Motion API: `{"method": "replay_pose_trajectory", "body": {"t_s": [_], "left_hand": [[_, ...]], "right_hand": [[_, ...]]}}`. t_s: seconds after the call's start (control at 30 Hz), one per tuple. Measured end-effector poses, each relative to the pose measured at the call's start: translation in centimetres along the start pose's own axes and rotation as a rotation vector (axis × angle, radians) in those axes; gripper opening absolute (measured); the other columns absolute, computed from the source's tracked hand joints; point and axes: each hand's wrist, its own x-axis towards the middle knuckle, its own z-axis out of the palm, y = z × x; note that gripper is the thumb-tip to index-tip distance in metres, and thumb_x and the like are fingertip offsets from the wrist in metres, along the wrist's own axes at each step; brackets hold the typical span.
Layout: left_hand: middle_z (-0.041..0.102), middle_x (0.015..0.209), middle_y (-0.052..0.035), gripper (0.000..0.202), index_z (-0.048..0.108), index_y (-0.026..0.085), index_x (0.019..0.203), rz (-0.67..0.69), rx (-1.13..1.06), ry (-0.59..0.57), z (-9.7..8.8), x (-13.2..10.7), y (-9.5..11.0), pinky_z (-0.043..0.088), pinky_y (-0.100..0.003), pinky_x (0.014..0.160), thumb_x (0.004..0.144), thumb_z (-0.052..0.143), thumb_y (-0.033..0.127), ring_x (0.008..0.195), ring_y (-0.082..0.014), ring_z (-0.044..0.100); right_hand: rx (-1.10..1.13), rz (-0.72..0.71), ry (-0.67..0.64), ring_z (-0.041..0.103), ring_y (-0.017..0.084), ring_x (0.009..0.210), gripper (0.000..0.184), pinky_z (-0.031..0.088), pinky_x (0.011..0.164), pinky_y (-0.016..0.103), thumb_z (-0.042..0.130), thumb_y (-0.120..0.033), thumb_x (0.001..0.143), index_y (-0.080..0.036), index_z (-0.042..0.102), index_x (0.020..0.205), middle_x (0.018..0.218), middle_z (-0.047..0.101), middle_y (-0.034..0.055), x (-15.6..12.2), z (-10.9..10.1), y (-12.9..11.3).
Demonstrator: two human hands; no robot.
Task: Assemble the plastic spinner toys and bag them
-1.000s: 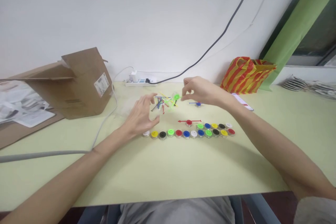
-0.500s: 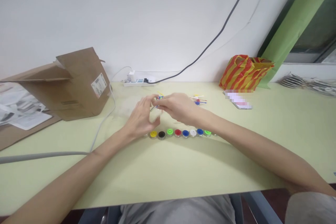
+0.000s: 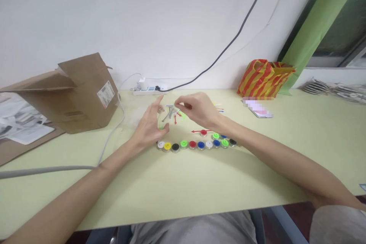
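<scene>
Against a white wall (image 3: 85,15), a pale green tabletop (image 3: 85,194) carries a loose tangle of thin coloured sticks (image 3: 171,115), red, grey, blue and green, lying just past the middle of the person's reach. Their crossing ends are hard to make out at this size. The right hand (image 3: 197,110) hangs over the tangle's right side, its fingers (image 3: 183,103) curled, with thumb and forefinger close together; whether they pinch a stick cannot be told. The left hand (image 3: 148,129) stands just to the left with its fingers (image 3: 156,107) spread, partly covering a small translucent green piece (image 3: 161,126).

Nearer the person, a curved row of round clear discs with coloured caps (image 3: 193,144) runs in white, yellow, black, green, red, blue and more; the left hand's heel nearly reaches its end. A shorter row (image 3: 215,136) sits behind, partly hidden by the right forearm, and a red arrow-tipped stick (image 3: 198,131) rests on its red disc. More thin sticks (image 3: 219,109) lie further right.

Beyond them, an opened cardboard box (image 3: 85,95) hides whatever it holds, and its white label (image 3: 105,94) is too small to read. A red-and-yellow striped plastic bag (image 3: 264,78) stands by the wall, its contents out of sight. A pixelated patch (image 3: 257,107) obscures a flat item beside it.
</scene>
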Motion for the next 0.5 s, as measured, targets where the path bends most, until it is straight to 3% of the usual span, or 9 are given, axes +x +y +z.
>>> {"method": "replay_pose_trajectory", "body": {"t_s": [0.13, 0.3, 0.5], "left_hand": [[0.057, 0.125, -0.0087, 0.105, 0.004, 0.027, 0.165, -0.061, -0.03, 0.065, -0.1, 0.2, -0.4, 0.049, -0.045, 0.102, 0.081, 0.067, 0.024, 0.112, -0.0255, 0.058], [0.055, 0.14, -0.014, 0.109, -0.011, 0.025, 0.164, -0.062, -0.059, 0.139, -0.1, 0.3, -0.5, 0.048, -0.048, 0.106, 0.085, 0.064, 0.024, 0.127, -0.0288, 0.056], [0.052, 0.145, -0.0147, 0.093, 0.002, 0.027, 0.165, -0.097, -0.18, 0.156, 0.2, 0.1, -1.0, 0.044, -0.051, 0.113, 0.09, 0.056, 0.02, 0.136, -0.0273, 0.052]], "right_hand": [[0.133, -0.023, 0.102, 0.063, 0.014, 0.071, 0.019, 0.046, 0.072, 0.027, 0.056, -0.024, 0.1, -0.019, 0.073, 0.095, 0.084, 0.074, 0.0022, -0.2, -0.5, -0.2], [0.229, -0.07, 0.181, 0.071, 0.017, 0.087, 0.018, 0.054, 0.084, 0.03, 0.058, -0.028, 0.1, -0.022, 0.076, 0.097, 0.098, 0.078, 0.0028, -0.3, -1.1, -1.2], [0.285, -0.117, 0.227, 0.071, 0.022, 0.114, 0.017, 0.055, 0.103, 0.038, 0.063, -0.027, 0.098, -0.025, 0.079, 0.102, 0.109, 0.078, 0.002, 0.0, -3.4, -2.3]]}}
